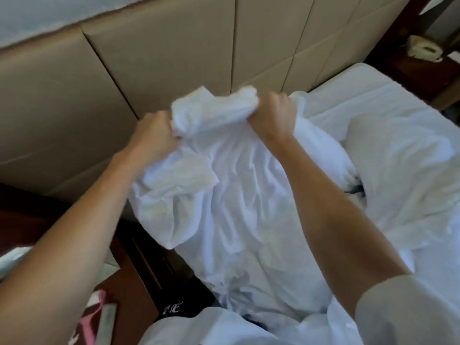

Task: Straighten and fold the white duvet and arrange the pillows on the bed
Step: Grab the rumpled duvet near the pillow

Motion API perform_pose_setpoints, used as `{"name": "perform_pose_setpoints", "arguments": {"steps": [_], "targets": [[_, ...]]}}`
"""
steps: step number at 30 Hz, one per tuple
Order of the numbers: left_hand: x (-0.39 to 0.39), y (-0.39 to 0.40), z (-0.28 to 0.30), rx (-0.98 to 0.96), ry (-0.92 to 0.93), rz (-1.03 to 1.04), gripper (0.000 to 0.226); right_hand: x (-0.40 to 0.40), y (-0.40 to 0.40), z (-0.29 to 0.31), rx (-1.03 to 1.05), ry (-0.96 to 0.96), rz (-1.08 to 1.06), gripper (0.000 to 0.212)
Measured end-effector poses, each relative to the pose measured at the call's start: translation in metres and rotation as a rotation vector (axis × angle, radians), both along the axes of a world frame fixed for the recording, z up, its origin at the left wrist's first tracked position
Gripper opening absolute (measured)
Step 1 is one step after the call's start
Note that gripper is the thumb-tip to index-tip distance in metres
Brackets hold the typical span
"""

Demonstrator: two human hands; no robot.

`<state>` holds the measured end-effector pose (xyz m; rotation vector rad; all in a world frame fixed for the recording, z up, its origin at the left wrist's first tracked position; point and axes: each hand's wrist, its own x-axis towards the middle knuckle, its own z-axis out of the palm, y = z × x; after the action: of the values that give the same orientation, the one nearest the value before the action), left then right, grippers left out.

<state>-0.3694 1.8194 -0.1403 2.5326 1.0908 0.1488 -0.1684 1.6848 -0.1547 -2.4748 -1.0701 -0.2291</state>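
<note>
The white duvet [239,195] hangs crumpled in front of me, lifted off the bed's near corner. My left hand [154,135] is closed on a bunched edge of it at the upper left. My right hand [271,113] grips the same gathered edge a little higher and to the right. A short stretch of fabric is pulled between the two fists. A white pillow [403,168] lies on the bed [373,80] to the right, partly behind the duvet. The duvet's lower end drops towards my body.
A beige padded headboard [149,58] fills the background. A dark wooden nightstand [139,265] stands lower left with a pink-and-white item [92,317] on it. Another dark wooden table [420,70] with a cream object [423,48] is at the upper right.
</note>
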Motion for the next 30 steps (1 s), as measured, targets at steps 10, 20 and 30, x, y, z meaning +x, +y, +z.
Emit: {"name": "perform_pose_setpoints", "arguments": {"steps": [10,20,30], "targets": [[-0.031,0.106,-0.078,-0.107,0.411,0.117,0.031,-0.002,0.146,-0.076,-0.329,0.034,0.227,0.034],[-0.035,0.109,-0.129,-0.295,0.252,0.203,0.056,0.01,0.106,-0.13,-0.375,0.428,-0.132,0.112],[0.105,0.034,-0.103,0.161,-0.076,-0.067,0.076,0.077,-0.015,-0.123,-0.381,0.64,-0.249,0.082]]}}
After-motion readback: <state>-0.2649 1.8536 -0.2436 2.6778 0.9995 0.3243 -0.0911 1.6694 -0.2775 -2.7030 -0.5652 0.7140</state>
